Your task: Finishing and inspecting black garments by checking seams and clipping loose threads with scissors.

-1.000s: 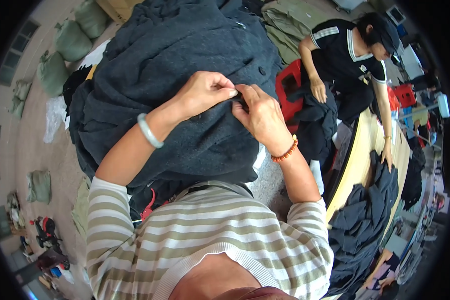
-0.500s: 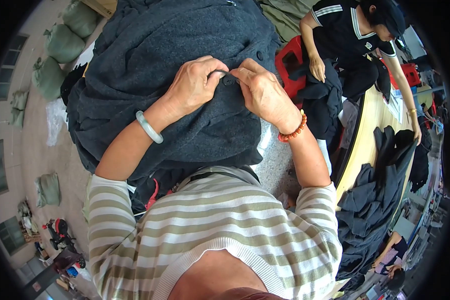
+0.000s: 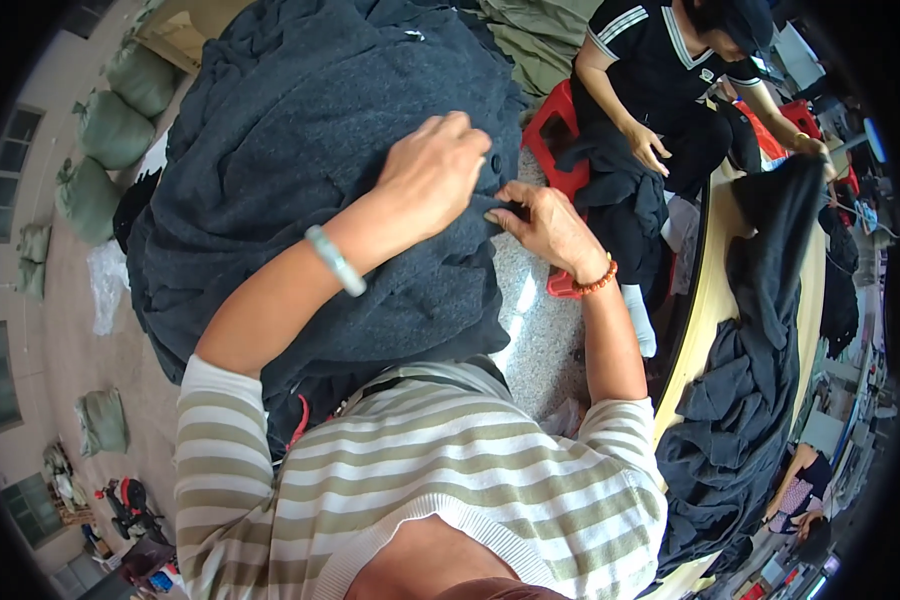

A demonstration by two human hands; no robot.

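Note:
A dark grey woollen garment (image 3: 300, 180) lies heaped in front of me, its thick folds spilling toward my lap. My right hand (image 3: 552, 228), with an orange bead bracelet, pinches the garment's right edge between thumb and fingers. Just left of it, my left hand (image 3: 432, 170) is closed over the cloth, fingers curled; whatever is in them is hidden. A pale bangle circles that wrist. Close to its fingertips sits a dark round button (image 3: 496, 161) on the garment.
At upper right a co-worker (image 3: 660, 80) in black lifts dark cloth (image 3: 780, 210) above a curved wooden table (image 3: 692, 345). Red stools (image 3: 550, 125) stand between us. Stuffed green sacks (image 3: 113, 130) line the left wall. Another person (image 3: 798, 495) is at lower right.
My hands have parted from beside one button; the left moved slightly right and turned over, the right dropped to the garment's edge. The co-worker has raised the dark cloth off the table.

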